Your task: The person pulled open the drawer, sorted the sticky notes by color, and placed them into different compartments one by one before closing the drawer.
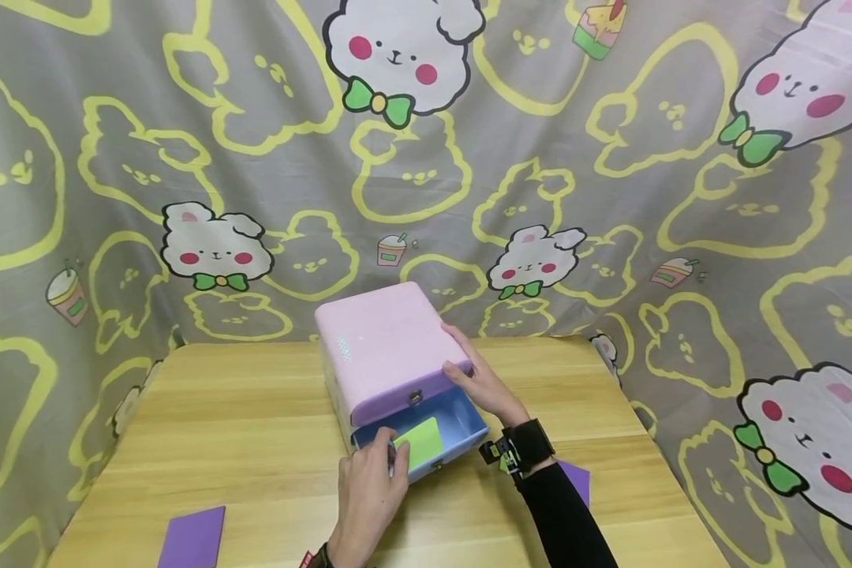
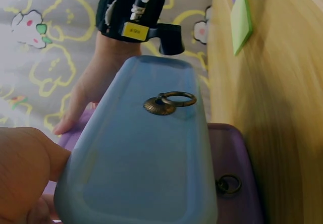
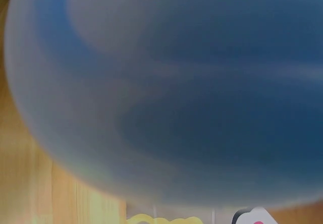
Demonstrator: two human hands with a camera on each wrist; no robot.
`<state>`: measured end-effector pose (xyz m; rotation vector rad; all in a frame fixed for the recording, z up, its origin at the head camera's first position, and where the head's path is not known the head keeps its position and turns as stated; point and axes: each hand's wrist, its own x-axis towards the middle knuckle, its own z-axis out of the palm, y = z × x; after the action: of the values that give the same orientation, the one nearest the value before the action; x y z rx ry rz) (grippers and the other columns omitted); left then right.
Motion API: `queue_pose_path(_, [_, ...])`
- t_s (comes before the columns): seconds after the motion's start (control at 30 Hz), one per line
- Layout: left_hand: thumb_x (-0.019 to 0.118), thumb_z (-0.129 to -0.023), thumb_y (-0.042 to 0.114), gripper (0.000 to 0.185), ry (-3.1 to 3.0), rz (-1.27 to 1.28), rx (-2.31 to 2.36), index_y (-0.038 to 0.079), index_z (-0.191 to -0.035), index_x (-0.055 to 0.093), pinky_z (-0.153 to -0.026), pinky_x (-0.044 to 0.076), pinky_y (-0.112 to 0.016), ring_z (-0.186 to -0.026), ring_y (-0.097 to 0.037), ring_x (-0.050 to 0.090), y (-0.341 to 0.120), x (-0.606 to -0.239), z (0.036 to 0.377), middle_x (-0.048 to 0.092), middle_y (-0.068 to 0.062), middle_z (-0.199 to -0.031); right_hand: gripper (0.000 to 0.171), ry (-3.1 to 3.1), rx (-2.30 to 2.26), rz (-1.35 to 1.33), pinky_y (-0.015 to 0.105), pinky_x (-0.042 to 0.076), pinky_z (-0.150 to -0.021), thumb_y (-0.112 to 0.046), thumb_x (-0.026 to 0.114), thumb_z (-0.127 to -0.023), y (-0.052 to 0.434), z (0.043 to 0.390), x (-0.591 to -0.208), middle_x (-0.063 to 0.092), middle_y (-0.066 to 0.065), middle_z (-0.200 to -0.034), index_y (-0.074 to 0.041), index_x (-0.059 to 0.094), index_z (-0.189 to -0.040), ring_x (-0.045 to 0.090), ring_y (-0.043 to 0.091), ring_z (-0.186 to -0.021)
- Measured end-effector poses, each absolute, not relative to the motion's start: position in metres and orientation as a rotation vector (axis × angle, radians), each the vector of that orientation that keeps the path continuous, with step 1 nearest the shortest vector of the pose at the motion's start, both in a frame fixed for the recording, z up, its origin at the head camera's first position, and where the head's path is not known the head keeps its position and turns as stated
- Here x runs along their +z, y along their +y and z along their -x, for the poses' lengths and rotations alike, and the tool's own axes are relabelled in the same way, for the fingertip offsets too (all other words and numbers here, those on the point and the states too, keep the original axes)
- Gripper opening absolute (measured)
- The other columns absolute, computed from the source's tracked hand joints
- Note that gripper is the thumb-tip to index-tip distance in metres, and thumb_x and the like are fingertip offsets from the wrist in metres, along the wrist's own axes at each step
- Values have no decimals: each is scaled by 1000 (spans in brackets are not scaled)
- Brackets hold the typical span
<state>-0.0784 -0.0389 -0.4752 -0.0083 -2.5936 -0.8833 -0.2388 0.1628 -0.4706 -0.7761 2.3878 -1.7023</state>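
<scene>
A pink and purple box (image 1: 390, 339) stands on the table, its blue drawer (image 1: 465, 422) pulled out at the front. Inside the drawer lies a light green sheet (image 1: 424, 442). My left hand (image 1: 375, 481) reaches over the drawer's front left corner, fingers bent beside the sheet; something small and dark shows between thumb and forefinger, too unclear to name. My right hand (image 1: 484, 383) rests against the box's right side, thumb at the upper front edge. A ring pull (image 2: 176, 99) hangs on the drawer front. Only the blurred blue drawer wall (image 3: 202, 108) fills most of the right wrist view.
A purple sheet (image 1: 192, 538) lies at the table's front left. Another purple sheet (image 1: 575, 477) and a green piece (image 2: 241, 23) lie to the right, partly behind my right arm. Below the drawer sits a purple front (image 2: 234, 163) with its own ring. A patterned curtain (image 1: 419, 181) surrounds the table.
</scene>
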Motion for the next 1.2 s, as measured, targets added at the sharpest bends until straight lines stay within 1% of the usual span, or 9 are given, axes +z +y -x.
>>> queue_pose_path(0.07, [72,-92,25,23,-2589,-1,-862,5,-103,73,-60,45,-31,-63,-19,69,-38,-477,78,76,-8,-80,64,2372,-1710,787,71,22,-122,-29,54,-105,162,239,-471,17,5,-172,-36,23,-160,19,38,-158])
queue_pose_path(0.13, [72,-92,26,28,-2588,-8,-853,2,-106,73,-63,48,-37,-75,-27,74,-37,-478,77,78,-14,-91,65,2363,-1717,791,71,22,-122,-28,54,-105,162,239,-472,17,6,-172,-34,23,-160,19,38,-157])
queue_pose_path(0.27, [70,-94,28,34,-2611,-2,-858,-2,-112,72,-69,54,-47,-86,-33,75,-37,-479,78,77,-19,-102,65,2369,-1717,797,72,22,-121,-29,54,-104,163,238,-472,16,7,-172,-33,22,-161,19,39,-157])
queue_pose_path(0.37, [68,-96,31,39,-2635,10,-860,-4,-114,71,-72,54,-52,-90,-34,74,-35,-480,79,76,-21,-103,65,2387,-1706,778,73,21,-121,-32,54,-104,165,237,-471,15,6,-172,-36,22,-160,18,40,-157])
queue_pose_path(0.5, [63,-99,36,46,-2662,13,-845,-6,-116,69,-76,53,-54,-94,-36,73,-33,-482,79,75,-22,-104,64,2390,-1711,763,73,21,-121,-35,55,-104,166,236,-470,16,6,-172,-40,23,-159,18,40,-157])
queue_pose_path(0.73, [55,-102,43,57,-2691,-13,-824,-9,-121,65,-88,50,-60,-103,-40,69,-33,-486,78,72,-24,-110,64,2374,-1700,785,72,22,-121,-34,54,-104,162,237,-471,15,7,-172,-38,22,-160,18,39,-157])
queue_pose_path(1.2, [52,-101,53,64,-2724,-22,-763,-5,-123,65,-96,45,-62,-111,-39,65,-31,-490,78,71,-21,-115,65,2366,-1718,796,73,22,-121,-33,54,-104,162,236,-472,16,7,-172,-37,22,-160,18,40,-157])
